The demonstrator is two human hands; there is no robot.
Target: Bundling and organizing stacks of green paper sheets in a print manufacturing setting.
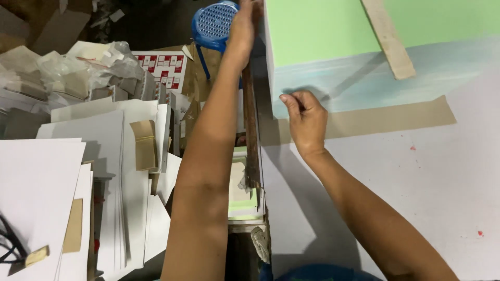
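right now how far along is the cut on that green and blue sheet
Positioned: the green and blue sheet lies flat on the table. In hand: the left hand grips the cutter arm, the right hand pins the sheet's edge. No cut shows yet.

A blue plastic stool (214,23) with a perforated seat stands on dark floor (156,26) at twelve o'clock. At nine o'clock, stacked white sheets (104,171) and crumpled plastic wrapping (78,67) crowd the side. The pale counter (416,208) fills four o'clock, evenly lit, with faint red specks.

left arm (208,156) outstretched, right hand (306,120) fingers curled
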